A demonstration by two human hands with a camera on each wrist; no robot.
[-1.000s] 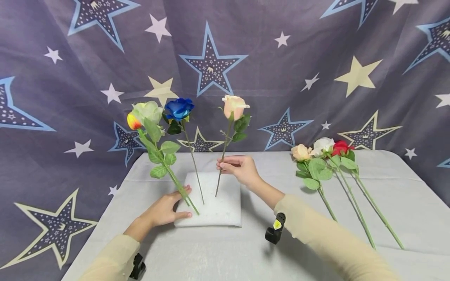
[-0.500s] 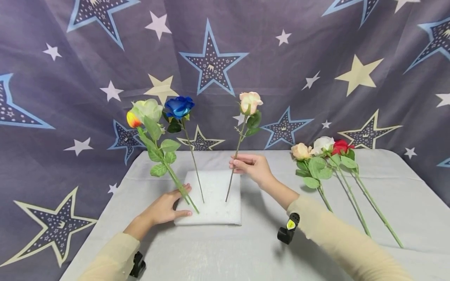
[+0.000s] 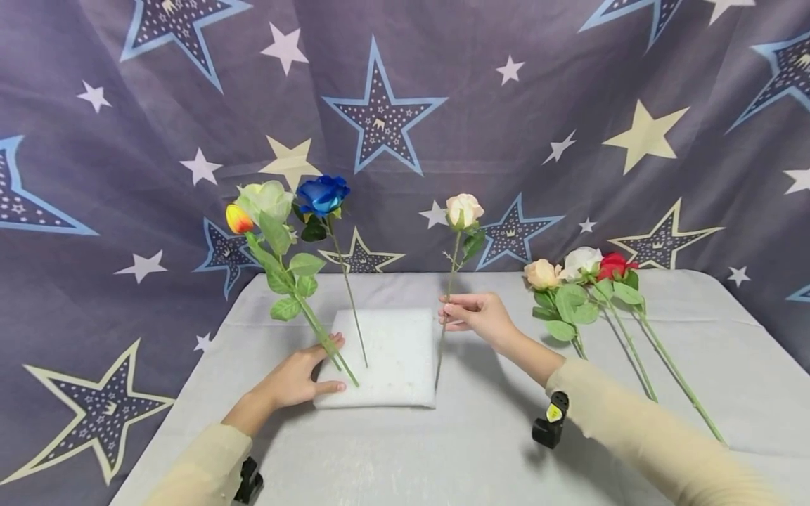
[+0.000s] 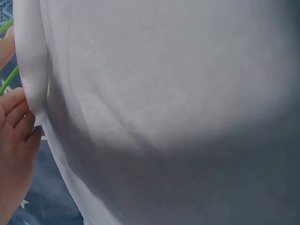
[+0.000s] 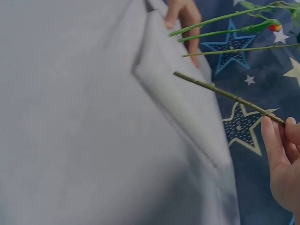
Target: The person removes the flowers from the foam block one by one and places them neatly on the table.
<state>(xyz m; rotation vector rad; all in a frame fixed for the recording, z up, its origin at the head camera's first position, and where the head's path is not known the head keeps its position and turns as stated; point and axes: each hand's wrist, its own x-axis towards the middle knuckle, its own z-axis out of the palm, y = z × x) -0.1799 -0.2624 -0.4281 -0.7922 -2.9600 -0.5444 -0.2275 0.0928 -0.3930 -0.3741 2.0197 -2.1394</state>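
Observation:
My left hand [image 3: 296, 376] rests on the left side of a white foam block [image 3: 399, 355], thumb and fingers spread. My right hand [image 3: 486, 320] pinches the brown stem of a pale pink rose [image 3: 464, 211], held nearly upright. This stem [image 5: 225, 93] has its bare lower end by the block's right edge; whether they touch, I cannot tell. A blue rose [image 3: 323, 195] stands in the block. Left of it, a pale green rose [image 3: 268, 200] and a yellow-orange tulip [image 3: 239, 218] lean to the left, their green stems meeting the block near my left hand.
On the table's right side lie a peach rose [image 3: 542, 274], a white rose [image 3: 582, 262] and a red rose [image 3: 615, 265], stems toward the front. A grey cloth [image 3: 354, 457] covers the table. Behind it hangs a star-patterned curtain [image 3: 462, 56].
My right hand has moved right and lower with the pale pink rose, carrying its stem end from over the block to the right edge. My left hand has stayed put.

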